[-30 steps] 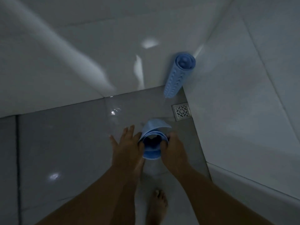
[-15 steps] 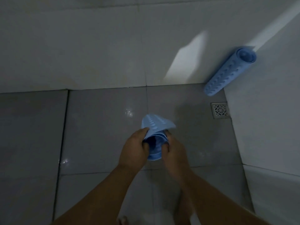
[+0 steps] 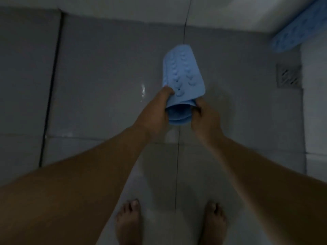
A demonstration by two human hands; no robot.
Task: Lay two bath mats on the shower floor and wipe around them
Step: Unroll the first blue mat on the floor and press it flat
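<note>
As a free flap of the blue bath mat [image 3: 184, 75] now hangs well out from the roll where half a second ago it barely peeled, the unrolling has begun; the left hand [image 3: 155, 110] and right hand [image 3: 205, 117] each clasp the rolled end at centre frame, above the grey shower floor [image 3: 99, 82]; neither mat is yet laid. The second mat [image 3: 297, 34] leans rolled in the upper-right corner, near the drain [image 3: 287, 76]; bare tile at left and centre offers open room, with the wall [image 3: 123, 4] along the top edge and bare feet [image 3: 129, 221] at bottom.
</note>
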